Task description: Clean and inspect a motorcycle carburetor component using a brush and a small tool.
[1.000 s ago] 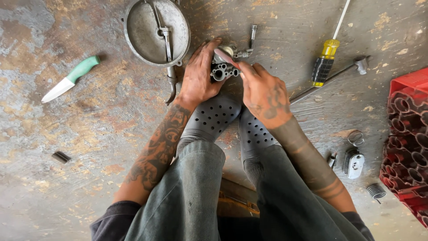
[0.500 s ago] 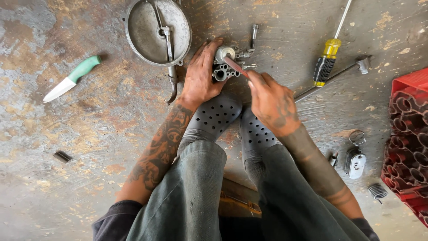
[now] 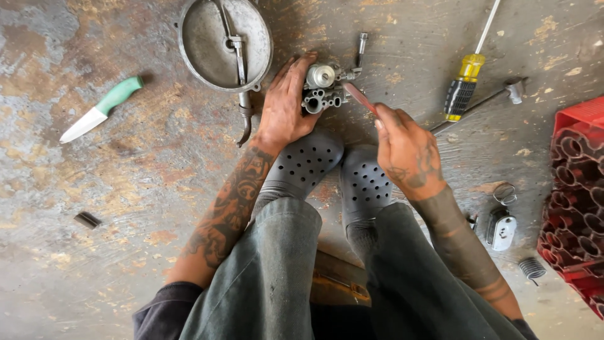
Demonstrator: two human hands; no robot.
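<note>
Stained, rust-mottled concrete floor [image 3: 126,189] fills the view, seen from above by a person sitting with both feet drawn in.

At the centre, near the floor's far edge, the left hand [image 3: 286,107] has its fingers curled around a small grey metal carburettor [image 3: 324,88], gripping it from its left side and holding it just beyond the toes of two grey perforated clogs [image 3: 333,170]. The right hand [image 3: 406,148] pinches a thin reddish tool [image 3: 360,97] between thumb and fingertips; the tool's far end touches the carburettor's right side (its exact kind is too small to tell).

Just left of the left hand lies a round grey metal cover [image 3: 225,43] with a bar across its middle, close to the far edge. Farther left, well apart, rests a knife with a green handle [image 3: 100,108], and a small dark block [image 3: 87,220] lies towards the near left corner.

To the right of the hands, a screwdriver with a yellow and black handle [image 3: 464,85] points at the far edge, with a long metal rod [image 3: 484,104] beside it. At the right edge stands a red crate [image 3: 576,201] of dark tubes. Near it lie a small grey metal part with a wire ring [image 3: 501,223] and a coil spring [image 3: 531,267].
</note>
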